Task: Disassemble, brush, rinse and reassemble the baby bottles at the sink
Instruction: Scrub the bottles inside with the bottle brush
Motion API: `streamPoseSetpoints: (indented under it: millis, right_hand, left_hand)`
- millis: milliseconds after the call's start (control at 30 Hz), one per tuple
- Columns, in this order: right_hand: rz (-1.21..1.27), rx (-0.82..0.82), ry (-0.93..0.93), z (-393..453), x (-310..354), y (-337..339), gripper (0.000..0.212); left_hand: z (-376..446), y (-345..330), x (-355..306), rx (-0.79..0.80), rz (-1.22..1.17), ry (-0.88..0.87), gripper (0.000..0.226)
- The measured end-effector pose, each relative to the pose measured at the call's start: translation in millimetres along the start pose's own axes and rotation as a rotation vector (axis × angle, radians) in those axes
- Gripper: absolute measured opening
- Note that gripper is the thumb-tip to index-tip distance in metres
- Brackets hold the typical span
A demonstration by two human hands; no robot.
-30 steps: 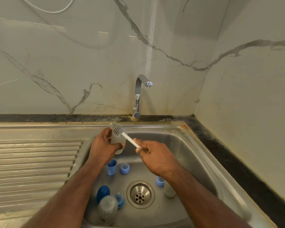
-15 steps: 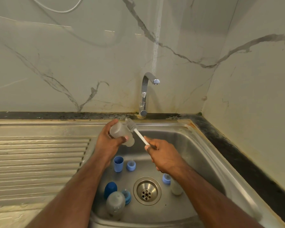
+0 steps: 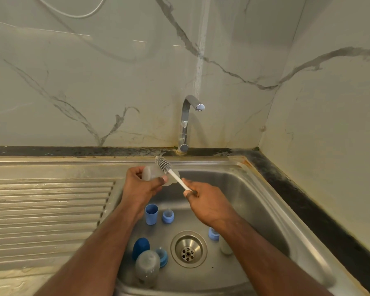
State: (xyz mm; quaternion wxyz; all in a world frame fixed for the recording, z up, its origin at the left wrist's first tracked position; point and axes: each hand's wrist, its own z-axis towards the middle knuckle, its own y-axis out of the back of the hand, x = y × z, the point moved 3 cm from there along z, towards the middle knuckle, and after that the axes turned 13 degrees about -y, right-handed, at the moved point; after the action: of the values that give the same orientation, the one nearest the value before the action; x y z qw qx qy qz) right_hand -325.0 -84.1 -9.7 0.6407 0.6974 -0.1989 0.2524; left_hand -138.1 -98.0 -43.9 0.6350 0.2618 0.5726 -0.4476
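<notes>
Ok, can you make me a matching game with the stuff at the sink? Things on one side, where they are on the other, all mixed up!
Things:
1. bottle brush
2. clear bottle
3. tap
4. dark blue cap

Places:
A. on the sink floor, left of the drain
B. held in the left hand
C. behind the sink, against the wall
D. its handle held in the right hand

Pairs: 1-D, 2-B, 3-C, 4-A
</notes>
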Motion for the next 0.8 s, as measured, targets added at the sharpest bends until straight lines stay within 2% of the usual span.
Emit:
streamPoseSetpoints:
  millis: [100, 167, 233, 400, 533, 700, 800]
  right_hand:
    - [-0.012, -0.007, 0.011, -2, -1, 3, 0.044]
    - [-0.034, -0.034, 0.013, 1, -4, 5, 0.044]
    - [-0.044, -0.037, 0.001, 4, -6, 6, 0.044]
    - [0.071, 0.082, 0.067, -10, 4, -5, 0.043]
    - [-0.012, -0.037, 0.023, 5, -3, 7, 0.044]
    - [0.106, 0.076, 0.081, -6, 0, -4, 0.043]
    - [0.069, -0.008, 0.021, 8, -8, 5, 0.043]
  left_hand:
    - [-1, -4, -2, 0.069, -0.109, 0.037, 0.058]
    - [-3, -6, -2, 0.121, -0.202, 0.093, 0.041]
    - [-4, -5, -1, 0.105, -0.278, 0.153, 0.029]
    - [3, 2, -1, -0.021, -0.436, 0.208, 0.041]
    - [-1, 0, -4, -0.051, -0.516, 0.286, 0.032]
    - [-3, -2, -9, -0.086, -0.569, 0.291, 0.031]
    - [-4, -1, -8, -0.11, -0.588, 0.314, 0.028]
